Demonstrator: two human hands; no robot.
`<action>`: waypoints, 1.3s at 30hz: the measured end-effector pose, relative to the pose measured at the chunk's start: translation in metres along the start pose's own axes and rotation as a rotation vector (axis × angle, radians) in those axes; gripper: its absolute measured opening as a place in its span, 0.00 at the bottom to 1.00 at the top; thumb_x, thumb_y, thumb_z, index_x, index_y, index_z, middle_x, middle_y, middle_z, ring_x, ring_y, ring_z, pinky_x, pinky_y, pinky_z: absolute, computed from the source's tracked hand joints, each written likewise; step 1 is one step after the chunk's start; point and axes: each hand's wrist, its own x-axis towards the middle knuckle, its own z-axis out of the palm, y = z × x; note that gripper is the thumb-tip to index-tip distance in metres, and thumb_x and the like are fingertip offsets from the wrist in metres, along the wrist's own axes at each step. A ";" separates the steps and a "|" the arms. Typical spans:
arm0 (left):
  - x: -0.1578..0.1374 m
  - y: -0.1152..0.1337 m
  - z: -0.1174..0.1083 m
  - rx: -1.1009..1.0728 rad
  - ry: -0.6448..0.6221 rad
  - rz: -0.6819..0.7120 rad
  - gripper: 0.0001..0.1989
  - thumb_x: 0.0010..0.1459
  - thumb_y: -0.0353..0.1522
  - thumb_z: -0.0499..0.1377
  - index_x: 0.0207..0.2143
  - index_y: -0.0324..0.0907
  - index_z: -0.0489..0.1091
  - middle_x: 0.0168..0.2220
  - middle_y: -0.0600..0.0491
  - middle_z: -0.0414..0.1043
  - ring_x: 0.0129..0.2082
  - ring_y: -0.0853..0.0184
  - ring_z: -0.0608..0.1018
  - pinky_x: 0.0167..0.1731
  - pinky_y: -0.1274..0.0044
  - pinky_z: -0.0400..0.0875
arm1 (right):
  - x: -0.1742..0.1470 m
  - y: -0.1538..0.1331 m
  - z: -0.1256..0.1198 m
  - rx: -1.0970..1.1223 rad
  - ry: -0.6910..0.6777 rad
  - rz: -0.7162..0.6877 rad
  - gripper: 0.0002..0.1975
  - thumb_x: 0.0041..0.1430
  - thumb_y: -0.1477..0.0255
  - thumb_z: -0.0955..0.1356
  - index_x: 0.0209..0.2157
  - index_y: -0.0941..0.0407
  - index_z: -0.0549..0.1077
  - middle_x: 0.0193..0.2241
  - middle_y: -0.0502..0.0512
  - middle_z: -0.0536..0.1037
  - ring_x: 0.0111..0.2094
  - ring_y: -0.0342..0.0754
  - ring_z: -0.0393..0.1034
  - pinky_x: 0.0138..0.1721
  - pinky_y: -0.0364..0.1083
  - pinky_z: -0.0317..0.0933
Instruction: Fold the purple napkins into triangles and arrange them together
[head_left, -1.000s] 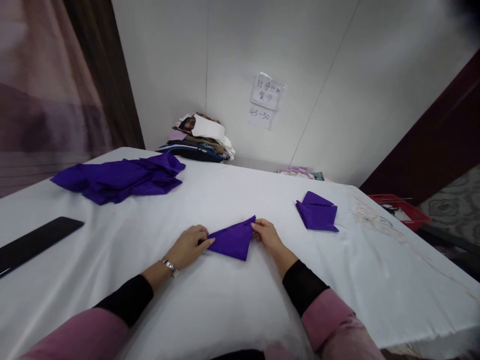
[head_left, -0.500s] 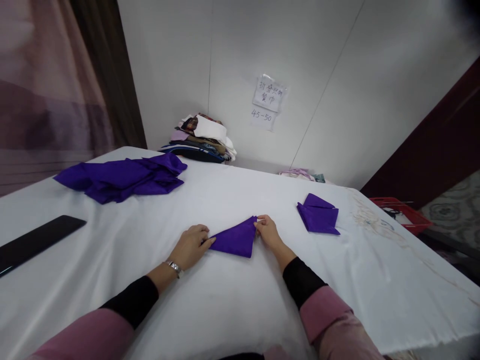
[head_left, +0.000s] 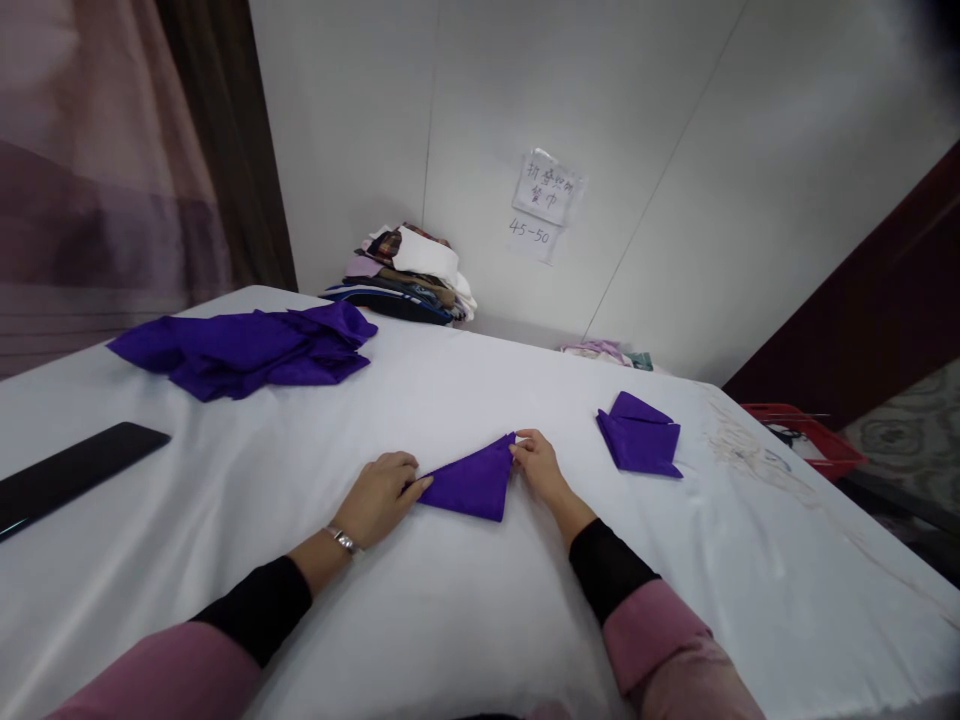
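Note:
A purple cloth napkin (head_left: 472, 482), folded into a narrow wedge, lies on the white-covered table in front of me. My left hand (head_left: 381, 492) grips its pointed left end, the thumb on top and the fingers behind. At the wide right end, my right hand (head_left: 537, 462) pinches the upper corner between thumb and fingertips. Another folded purple napkin (head_left: 639, 438) sits apart to the right, with a peak standing at its back. A loose heap of purple cloth (head_left: 247, 350) lies at the far left of the table.
A long black panel (head_left: 71, 475) rests on the white tablecloth (head_left: 420, 620) at left. Stacked clothes (head_left: 416, 275) stand behind the table by the wall, where paper signs (head_left: 546, 190) hang. Beyond the right edge is a red basket (head_left: 817, 445).
Both hands keep their hold on the wedge-shaped napkin, which looks nearly the same. The camera view has shifted slightly.

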 end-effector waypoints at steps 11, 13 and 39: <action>-0.002 -0.001 0.000 0.028 0.056 -0.067 0.17 0.58 0.42 0.50 0.22 0.42 0.67 0.38 0.50 0.71 0.38 0.62 0.69 0.39 0.68 0.63 | 0.024 0.006 0.004 -0.320 0.013 -0.031 0.11 0.48 0.72 0.65 0.37 0.53 0.67 0.20 0.44 0.70 0.25 0.45 0.65 0.29 0.43 0.55; -0.002 -0.001 0.000 0.027 0.057 -0.074 0.17 0.58 0.42 0.50 0.22 0.42 0.68 0.38 0.50 0.71 0.38 0.62 0.69 0.39 0.68 0.63 | 0.023 0.003 0.005 -0.372 0.013 -0.039 0.11 0.48 0.74 0.65 0.37 0.53 0.68 0.20 0.44 0.70 0.26 0.45 0.65 0.30 0.43 0.54; 0.000 0.000 0.000 0.072 0.036 -0.128 0.18 0.59 0.41 0.47 0.24 0.43 0.70 0.38 0.50 0.71 0.40 0.60 0.70 0.40 0.67 0.63 | 0.018 -0.002 0.009 -0.787 0.018 -0.121 0.10 0.57 0.73 0.61 0.42 0.51 0.66 0.26 0.49 0.73 0.29 0.46 0.66 0.29 0.43 0.49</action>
